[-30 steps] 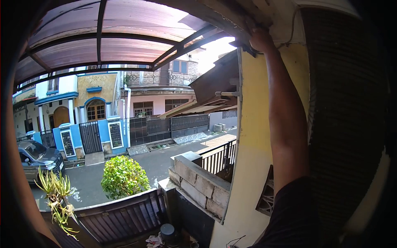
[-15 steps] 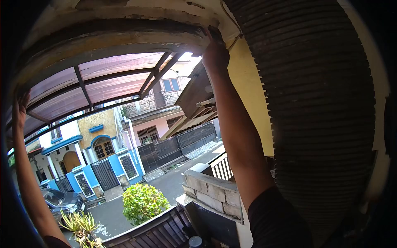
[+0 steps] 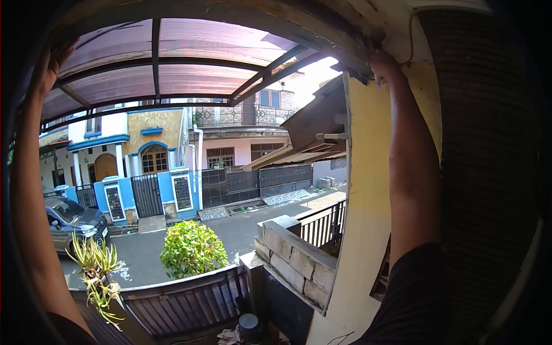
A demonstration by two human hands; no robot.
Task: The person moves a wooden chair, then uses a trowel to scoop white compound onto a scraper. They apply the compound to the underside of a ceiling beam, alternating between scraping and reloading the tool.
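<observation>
hands: 2, left hand [image 3: 49, 69] and right hand [image 3: 384, 64], both were raised to the roof beam [image 3: 241, 17]
cars: 1, grey car [image 3: 75, 221]
round bushes: 1, green bush [image 3: 191, 249]
spiky plants: 1, spiky plant [image 3: 95, 270]
arched doors: 2, arched door [image 3: 154, 159]

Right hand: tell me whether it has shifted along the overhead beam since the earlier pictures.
No. The right hand is pressed to the underside of the beam right above the yellow wall corner, as before. Only the camera tilted.
</observation>
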